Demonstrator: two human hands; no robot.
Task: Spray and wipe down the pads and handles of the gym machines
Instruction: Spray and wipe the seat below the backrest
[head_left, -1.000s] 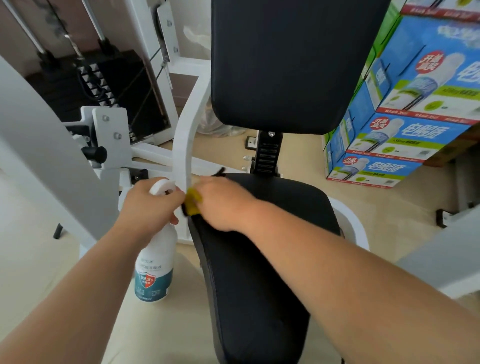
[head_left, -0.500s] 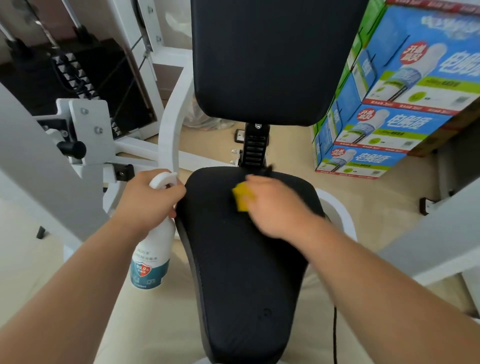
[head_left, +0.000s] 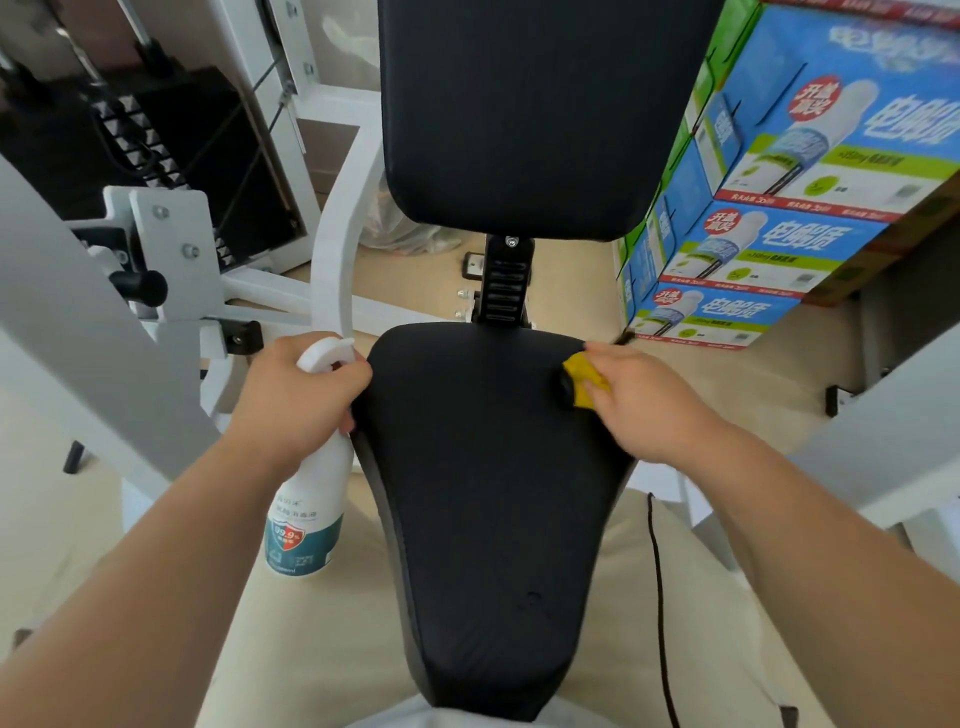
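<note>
Gym floor below me, pale and bare. Nearest, the seat (head_left: 493, 493): black, padded, it should give under pressure, so I'd press flat. My left hand (head_left: 306, 395) has its grip wrapped round the bottle (head_left: 306, 514) neck beside the seat's left edge; light plastic, best held there. My right hand (head_left: 644, 400) pinches the cloth (head_left: 584, 384), soft, on the seat's far right corner. Beyond, the backrest (head_left: 535, 114), then boxes (head_left: 779, 208).

— What are you wearing on your arms?

— Nothing. Both forearms are bare, no sleeves, no gloves, no watch on my left hand (head_left: 304, 397) or right hand (head_left: 647, 402).

— And lower down?

— Beige trousers (head_left: 311, 649), and a white hem at the bottom edge.
</note>
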